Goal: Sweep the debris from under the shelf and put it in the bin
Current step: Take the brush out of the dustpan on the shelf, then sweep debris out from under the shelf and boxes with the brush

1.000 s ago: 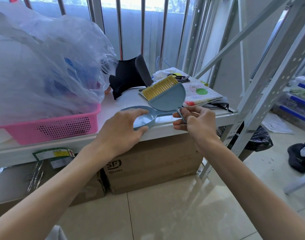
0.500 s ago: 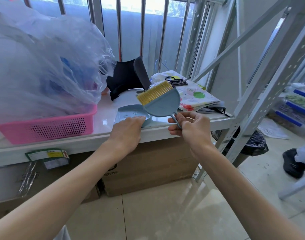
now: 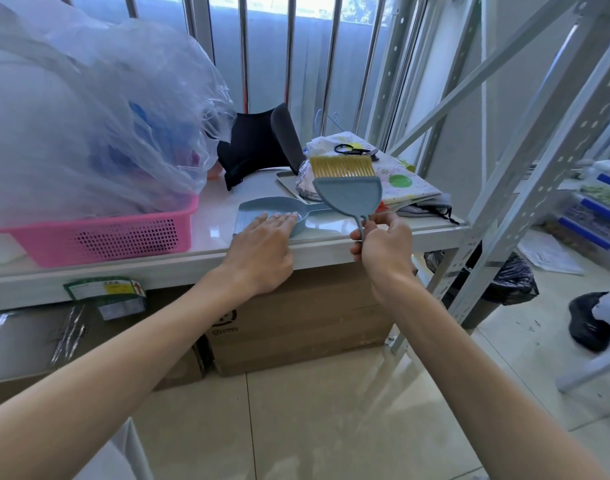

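Head view shows the right hand (image 3: pixel 383 244) closed around the thin handle of a small blue-grey plastic hand brush with yellow bristles (image 3: pixel 348 192), held upright just above the front edge of the white shelf top (image 3: pixel 213 237), bristles pointing up and away from the person. The left hand (image 3: pixel 262 247) lies flat and open, palm down, its fingertips resting on the matching blue-grey plastic dustpan (image 3: pixel 272 211), which sits on the shelf top just left of the brush; it grips nothing yet. The dustpan's long axis runs left to right, its broad scoop under the left fingers and its handle reaching toward the right hand, so the left hand is clearly the nearer one to lift it. The area under the shelf is filled by brown cardboard boxes (image 3: pixel 296 320) standing on the pale tiled floor (image 3: pixel 331 427), and specks of debris (image 3: pixel 525 327) show on the tiles to the right, near a bin lined with a black plastic bag (image 3: pixel 504 282) behind the grey metal shelf upright (image 3: pixel 487 265). Both tools probably have to come down and rightward from here.
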Demonstrator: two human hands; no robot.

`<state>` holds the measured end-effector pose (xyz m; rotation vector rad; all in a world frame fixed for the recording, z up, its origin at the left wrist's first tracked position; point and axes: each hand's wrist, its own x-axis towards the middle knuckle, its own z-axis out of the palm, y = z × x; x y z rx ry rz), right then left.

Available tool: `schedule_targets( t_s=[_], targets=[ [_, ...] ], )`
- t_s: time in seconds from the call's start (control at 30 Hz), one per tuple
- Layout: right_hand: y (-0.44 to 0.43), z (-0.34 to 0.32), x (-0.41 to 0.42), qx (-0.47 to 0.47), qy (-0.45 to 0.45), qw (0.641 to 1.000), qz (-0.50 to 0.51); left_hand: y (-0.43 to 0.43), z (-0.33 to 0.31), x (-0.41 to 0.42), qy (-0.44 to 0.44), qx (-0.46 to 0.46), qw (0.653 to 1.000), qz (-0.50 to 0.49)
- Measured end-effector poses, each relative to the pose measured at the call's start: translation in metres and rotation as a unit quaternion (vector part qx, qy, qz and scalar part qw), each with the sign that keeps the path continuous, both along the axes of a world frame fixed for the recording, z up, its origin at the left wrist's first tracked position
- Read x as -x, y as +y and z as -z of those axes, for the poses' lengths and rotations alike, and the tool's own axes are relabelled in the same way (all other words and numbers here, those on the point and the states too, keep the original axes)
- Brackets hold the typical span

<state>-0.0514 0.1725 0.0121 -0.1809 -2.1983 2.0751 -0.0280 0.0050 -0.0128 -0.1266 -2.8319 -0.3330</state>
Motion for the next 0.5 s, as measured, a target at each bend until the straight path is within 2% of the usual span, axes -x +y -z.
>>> schedule_targets(
  t_s=[0.13, 0.3, 0.5],
  targets=[
    [-0.002, 0.001, -0.012, -0.137, 0.067, 0.988, 0.014, -0.006, -0.004, -0.015, 0.021, -0.015, 0.999, 0.019],
    [-0.009, 0.005, -0.042, -0.165, 0.070, 0.983, -0.047, -0.025, -0.004, -0.048, 0.030, -0.036, 0.999, -0.010],
    [-0.029, 0.002, -0.081, -0.232, 0.115, 0.958, -0.123, -0.044, -0.002, -0.102, 0.035, -0.078, 0.996, -0.026]
  ],
)
